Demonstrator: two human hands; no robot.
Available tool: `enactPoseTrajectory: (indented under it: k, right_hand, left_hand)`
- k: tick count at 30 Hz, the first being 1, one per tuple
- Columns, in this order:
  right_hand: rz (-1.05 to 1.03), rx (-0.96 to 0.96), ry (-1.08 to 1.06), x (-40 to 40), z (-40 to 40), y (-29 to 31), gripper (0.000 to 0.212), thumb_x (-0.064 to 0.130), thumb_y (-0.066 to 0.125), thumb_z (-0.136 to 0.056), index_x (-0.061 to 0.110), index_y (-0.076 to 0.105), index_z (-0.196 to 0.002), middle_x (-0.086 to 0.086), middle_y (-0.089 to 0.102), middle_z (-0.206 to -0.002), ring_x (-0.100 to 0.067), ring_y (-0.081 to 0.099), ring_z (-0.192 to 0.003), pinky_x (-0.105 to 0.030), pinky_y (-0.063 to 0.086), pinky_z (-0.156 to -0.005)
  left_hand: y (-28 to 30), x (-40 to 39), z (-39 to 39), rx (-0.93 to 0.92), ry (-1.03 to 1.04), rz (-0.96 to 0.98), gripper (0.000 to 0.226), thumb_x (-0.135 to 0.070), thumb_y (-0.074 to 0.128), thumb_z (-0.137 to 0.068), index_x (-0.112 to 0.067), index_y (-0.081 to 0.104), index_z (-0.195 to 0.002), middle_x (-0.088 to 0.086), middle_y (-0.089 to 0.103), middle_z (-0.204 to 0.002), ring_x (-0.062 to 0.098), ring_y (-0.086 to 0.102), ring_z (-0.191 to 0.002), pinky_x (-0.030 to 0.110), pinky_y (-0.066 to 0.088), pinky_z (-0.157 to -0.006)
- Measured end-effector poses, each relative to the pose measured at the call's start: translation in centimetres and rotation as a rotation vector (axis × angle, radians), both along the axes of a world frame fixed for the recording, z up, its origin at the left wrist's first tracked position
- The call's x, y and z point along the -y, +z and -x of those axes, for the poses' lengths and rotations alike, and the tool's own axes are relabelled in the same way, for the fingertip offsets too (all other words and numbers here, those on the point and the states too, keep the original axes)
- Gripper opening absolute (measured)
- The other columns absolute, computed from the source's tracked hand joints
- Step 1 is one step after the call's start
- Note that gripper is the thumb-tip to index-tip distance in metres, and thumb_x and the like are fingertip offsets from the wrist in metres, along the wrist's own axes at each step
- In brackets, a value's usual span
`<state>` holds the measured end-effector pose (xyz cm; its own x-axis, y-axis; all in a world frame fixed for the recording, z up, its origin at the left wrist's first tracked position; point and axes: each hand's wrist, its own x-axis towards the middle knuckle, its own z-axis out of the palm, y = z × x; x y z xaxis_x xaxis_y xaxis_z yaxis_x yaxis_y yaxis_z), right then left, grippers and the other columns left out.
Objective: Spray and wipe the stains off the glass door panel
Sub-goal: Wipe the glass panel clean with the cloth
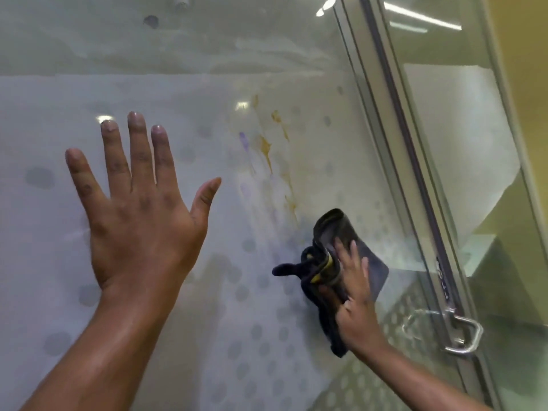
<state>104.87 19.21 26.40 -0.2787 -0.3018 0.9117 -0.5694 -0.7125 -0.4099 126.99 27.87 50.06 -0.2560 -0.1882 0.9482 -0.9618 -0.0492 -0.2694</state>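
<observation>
The glass door panel (189,93) fills most of the view, frosted with grey dots. Yellow-brown stains (267,149) and a purple streak (244,142) run down the glass right of centre. My left hand (133,209) lies flat on the glass with fingers spread, holding nothing. My right hand (354,298) presses a dark folded cloth (335,232) against the glass, just below and right of the stains. The cloth has a yellow-edged fold, and part of it hangs loose below my hand. No spray bottle is in view.
An aluminium door frame (394,149) runs diagonally along the panel's right edge. A metal handle (465,336) sticks out of it at lower right. A second glass panel (474,143) lies beyond the frame.
</observation>
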Motion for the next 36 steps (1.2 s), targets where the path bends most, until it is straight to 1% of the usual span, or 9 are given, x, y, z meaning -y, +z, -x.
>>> enactPoseTrajectory:
  k: [5,10,15,18,20,25,31,34,36]
  right_hand:
    - [-0.078,0.205,0.057,2.8,8.4,0.7,0.069,0.025,0.063,-0.1,0.046,0.031,-0.157,0.03,0.032,-0.164,-0.02,0.02,-0.161,-0.059,0.014,-0.129]
    - [-0.398,0.898,-0.041,4.4,11.0,0.9,0.11,0.095,0.042,-0.076,0.009,0.051,-0.144,-0.022,0.056,-0.148,-0.043,0.05,-0.139,-0.056,0.039,-0.116]
    - [-0.208,0.45,-0.011,0.4,2.3,-2.1,0.064,0.026,0.059,-0.105,0.031,0.03,-0.162,0.023,0.017,-0.169,-0.004,-0.003,-0.16,-0.028,-0.007,-0.129]
    - [-0.136,0.147,0.033,1.0,5.9,-4.0,0.071,0.017,0.059,-0.099,0.035,0.029,-0.161,0.034,0.024,-0.166,-0.006,0.008,-0.161,-0.041,-0.002,-0.132]
    - [-0.151,0.25,0.04,2.7,9.7,-3.3,0.076,0.012,0.06,-0.099,0.05,0.03,-0.157,0.039,0.03,-0.161,-0.016,0.018,-0.16,-0.05,0.011,-0.131]
    - [-0.356,0.85,-0.06,6.2,14.4,0.4,0.075,0.06,0.055,-0.096,0.009,0.045,-0.15,-0.019,0.052,-0.152,-0.042,0.044,-0.143,-0.046,0.035,-0.114]
    - [-0.163,0.485,0.041,1.5,4.7,-4.8,0.065,0.033,0.063,-0.102,0.052,0.025,-0.152,0.046,0.015,-0.16,0.002,-0.001,-0.158,-0.029,-0.004,-0.129]
    - [-0.196,0.392,0.075,2.5,8.5,-7.4,0.069,0.03,0.071,-0.097,0.047,0.036,-0.154,0.032,0.037,-0.16,-0.015,0.02,-0.16,-0.046,0.01,-0.131]
    - [-0.325,0.731,0.027,5.1,12.2,-7.8,0.077,0.074,0.065,-0.084,0.034,0.05,-0.148,0.005,0.054,-0.154,-0.031,0.04,-0.151,-0.056,0.027,-0.125]
  left_hand:
    - [-0.1,0.0,0.5,0.0,0.055,-0.006,0.088,-0.068,0.021,-0.108,-0.008,0.006,-0.171,0.017,0.002,-0.181,0.039,-0.002,-0.168,0.071,0.0,-0.131]
    - [-0.1,0.1,0.1,0.013,0.095,-0.007,0.09,-0.071,0.008,-0.106,-0.01,0.002,-0.172,0.015,-0.001,-0.182,0.037,-0.005,-0.169,0.07,0.001,-0.132]
    - [-0.3,0.1,-0.1,0.013,0.049,0.015,0.09,-0.072,0.01,-0.106,-0.012,0.005,-0.172,0.014,-0.001,-0.182,0.035,-0.006,-0.169,0.07,0.001,-0.132]
    - [-0.5,-0.1,0.0,0.122,-0.003,0.01,0.084,-0.072,0.014,-0.105,-0.023,0.007,-0.173,0.009,-0.01,-0.182,0.034,-0.011,-0.168,0.069,-0.001,-0.132]
    - [-0.6,-0.1,-0.2,0.253,-0.007,-0.002,0.083,-0.07,0.018,-0.105,-0.024,0.009,-0.173,0.007,-0.01,-0.182,0.033,-0.011,-0.169,0.069,-0.001,-0.132]
    - [-0.5,0.9,-0.5,0.317,-0.051,-0.014,0.084,-0.07,0.022,-0.104,-0.022,0.012,-0.172,0.009,-0.003,-0.183,0.032,-0.009,-0.169,0.071,0.001,-0.131]
    - [-0.2,2.3,-0.7,0.334,-0.1,-0.057,0.089,-0.076,0.024,-0.101,-0.024,0.014,-0.172,0.008,0.0,-0.183,0.03,-0.013,-0.169,0.076,0.015,-0.127]
    - [-0.4,1.4,-0.3,0.364,-0.04,-0.064,0.087,-0.074,0.025,-0.102,-0.024,0.017,-0.172,0.01,0.006,-0.182,0.032,-0.005,-0.169,0.072,0.004,-0.13]
    - [-0.6,0.8,-0.3,0.396,0.013,-0.056,0.085,-0.072,0.023,-0.102,-0.023,0.017,-0.172,0.012,0.008,-0.182,0.034,-0.002,-0.169,0.068,0.001,-0.132]
